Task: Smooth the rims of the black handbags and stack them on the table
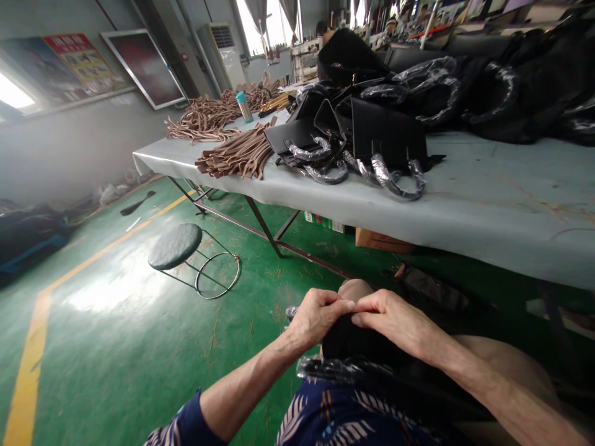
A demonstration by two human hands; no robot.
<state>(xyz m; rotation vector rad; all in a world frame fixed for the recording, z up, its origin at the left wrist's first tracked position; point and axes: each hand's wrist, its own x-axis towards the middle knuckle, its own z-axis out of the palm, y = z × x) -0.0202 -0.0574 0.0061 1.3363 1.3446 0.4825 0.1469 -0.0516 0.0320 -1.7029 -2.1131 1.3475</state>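
Note:
A black handbag (357,341) lies across my lap, with a clear-plastic-wrapped handle (325,368) on the side nearest my body. At its far edge my left hand (320,313) is closed, thumb and forefinger pinched on the bag. My right hand (395,319) pinches the same edge from the other side, its fingertips nearly touching those of the left. Any small thing between the fingertips is too fine to make out. My knee (356,288) shows just beyond the hands.
Ahead stands a long table with a grey cover (465,204). It bears black handbags (388,133) with wrapped handles, bundles of brown straps (242,152) and a bottle (243,106). A round stool (175,246) stands on the green floor at left. A cardboard box (383,240) sits under the table.

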